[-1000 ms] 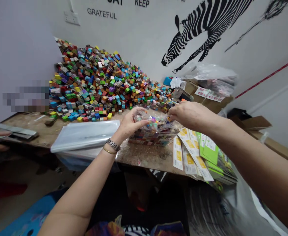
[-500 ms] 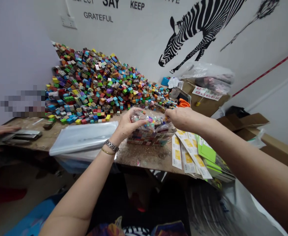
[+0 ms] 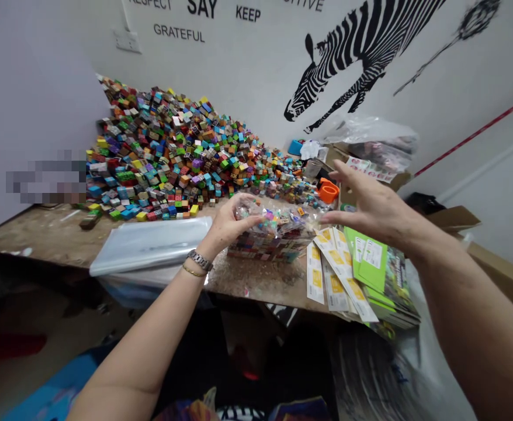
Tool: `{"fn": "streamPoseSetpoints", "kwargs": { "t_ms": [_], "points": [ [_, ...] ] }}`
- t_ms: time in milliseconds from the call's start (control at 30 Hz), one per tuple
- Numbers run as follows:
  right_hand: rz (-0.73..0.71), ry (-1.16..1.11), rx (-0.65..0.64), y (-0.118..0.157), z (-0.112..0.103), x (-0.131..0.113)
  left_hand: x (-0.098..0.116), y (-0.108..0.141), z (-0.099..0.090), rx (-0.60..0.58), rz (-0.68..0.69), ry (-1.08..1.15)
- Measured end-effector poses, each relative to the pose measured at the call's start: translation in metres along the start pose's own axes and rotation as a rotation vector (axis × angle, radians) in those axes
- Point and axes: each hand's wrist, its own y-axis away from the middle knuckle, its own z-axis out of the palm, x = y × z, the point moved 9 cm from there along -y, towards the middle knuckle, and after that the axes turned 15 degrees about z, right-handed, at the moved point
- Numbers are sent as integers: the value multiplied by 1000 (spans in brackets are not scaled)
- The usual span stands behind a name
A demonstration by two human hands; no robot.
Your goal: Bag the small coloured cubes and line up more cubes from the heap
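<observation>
A clear plastic bag point(image 3: 278, 217) with small colourful pieces showing through it sits at the middle of the table. Beneath its crinkled top is a neat block of stacked small cubes point(image 3: 260, 248); whether the cubes are inside the same bag I cannot tell. My left hand point(image 3: 234, 223), with a metal watch on the wrist, has its thumb and fingers closed on the bag's left side. To the right of the bag, my right hand point(image 3: 366, 204) is raised with thumb and fingers spread, holding nothing. It hovers near an orange tape dispenser-like object point(image 3: 328, 190) and above green booklets.
A large heap of mixed coloured cubes point(image 3: 173, 146) leans against the wall. Flat clear plastic bags point(image 3: 151, 242) lie at left. Yellow-and-white label strips point(image 3: 338, 272) and green booklets point(image 3: 377, 266) are at the right front edge. Cardboard boxes point(image 3: 502, 275) stand further right.
My right hand has let go of the bag, moved right and opened. My left hand stays on the bag. At far left, another person's hand and the dark flat object under it are gone from view.
</observation>
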Motion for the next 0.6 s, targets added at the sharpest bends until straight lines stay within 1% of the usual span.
{"fn": "streamPoseSetpoints", "kwargs": {
  "t_ms": [33, 100, 133, 233, 300, 333, 400, 500, 600],
  "points": [
    [68, -127, -41, 1, 8, 15, -1, 0, 0, 7, 1, 3],
    [215, -338, -152, 5, 35, 42, -2, -1, -1, 26, 5, 3],
    [264, -427, -193, 7, 50, 50, -2, -1, -1, 33, 10, 0],
    [316, -651, -290, 7, 88, 58, -1, -2, 0, 40, 36, -14],
    [315, -744, -321, 4, 104, 54, -2, -2, 0, 39, 42, -25],
    [310, -770, -318, 2, 109, 51, -3, -1, 0, 42, 43, -29],
    [301, -804, -272, -1, 113, 46, -4, 1, -2, 64, 57, -39],
    [313, -889, -162, -1, 116, 45, -2, 3, -4, 128, 97, -57],
    [354, -994, -27, 3, 118, 49, -1, 4, -5, 187, 117, -71]
  ]
}}
